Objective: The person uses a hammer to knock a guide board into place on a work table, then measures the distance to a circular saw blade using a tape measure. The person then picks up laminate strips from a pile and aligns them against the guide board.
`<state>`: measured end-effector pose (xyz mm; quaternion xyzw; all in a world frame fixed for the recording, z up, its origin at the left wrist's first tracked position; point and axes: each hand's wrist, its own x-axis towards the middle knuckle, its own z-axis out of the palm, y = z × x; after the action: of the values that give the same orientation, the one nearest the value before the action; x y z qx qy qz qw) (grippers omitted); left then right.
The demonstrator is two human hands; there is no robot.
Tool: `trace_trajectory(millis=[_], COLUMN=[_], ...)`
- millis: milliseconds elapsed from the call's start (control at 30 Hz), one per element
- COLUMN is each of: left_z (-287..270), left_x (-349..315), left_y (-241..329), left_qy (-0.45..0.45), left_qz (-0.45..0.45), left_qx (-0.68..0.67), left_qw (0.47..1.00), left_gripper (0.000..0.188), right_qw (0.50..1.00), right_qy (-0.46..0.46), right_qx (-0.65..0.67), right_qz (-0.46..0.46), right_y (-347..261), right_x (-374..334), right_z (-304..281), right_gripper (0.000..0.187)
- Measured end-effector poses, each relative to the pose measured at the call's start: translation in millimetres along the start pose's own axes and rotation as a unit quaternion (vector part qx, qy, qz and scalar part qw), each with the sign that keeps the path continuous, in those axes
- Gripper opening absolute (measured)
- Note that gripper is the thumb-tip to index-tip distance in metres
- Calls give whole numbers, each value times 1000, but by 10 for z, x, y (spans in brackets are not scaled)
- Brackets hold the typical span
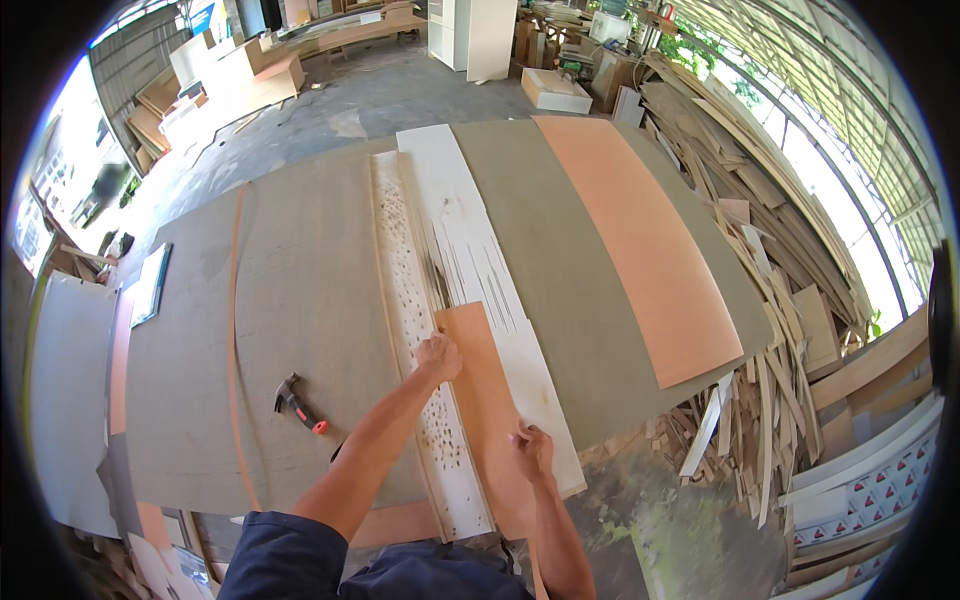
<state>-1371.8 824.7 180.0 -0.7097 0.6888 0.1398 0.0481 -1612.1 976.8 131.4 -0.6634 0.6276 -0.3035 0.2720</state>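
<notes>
A narrow orange-brown veneer sheet lies lengthwise in front of me, over part of a long white board with dark cracks. My left hand is closed at the sheet's far left corner. Lower down, my right hand is closed, fingers bent at the sheet's right edge; their exact grip is partly hidden. Along the sheet's left side runs a long white strip with raised edges, dotted with brown specks. A claw hammer with a red and black handle rests left of my left forearm.
Large grey-brown panels form the work surface. A wide orange veneer sheet lies on its right part. Wood offcuts and stacked planks crowd the right side. Beyond the surface stand a white cabinet and a low box.
</notes>
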Motion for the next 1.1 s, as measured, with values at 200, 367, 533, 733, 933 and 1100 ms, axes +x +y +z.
trace_trajectory(millis=[200, 367, 533, 733, 933, 1100], left_z=[46, 96, 67, -60, -88, -28], left_x=[90, 124, 159, 115, 95, 86], left_y=[6, -142, -11, 22, 6, -46], left_qy=[35, 18, 17, -20, -35, -12], left_qz=[5, 53, 33, 39, 13, -3], left_qx=[-34, 18, -48, -65, -90, -94], left_qw=[999, 998, 998, 997, 995, 996], left_gripper=[22, 21, 20, 22, 24, 24], right_qw=[999, 999, 999, 1000, 995, 993], right_qy=[12, -14, 22, -6, 3, 6], right_qx=[0, 0, 28, -3, -58, -104], right_qz=[-36, -41, -34, -22, -84, -63], right_y=[229, 35, 149, -91, -227, -335], right_x=[190, 313, 487, 775, 1174, 1521], right_z=[189, 200, 269, 225, 360, 570], right_gripper=[31, 32, 27, 19, 17, 15])
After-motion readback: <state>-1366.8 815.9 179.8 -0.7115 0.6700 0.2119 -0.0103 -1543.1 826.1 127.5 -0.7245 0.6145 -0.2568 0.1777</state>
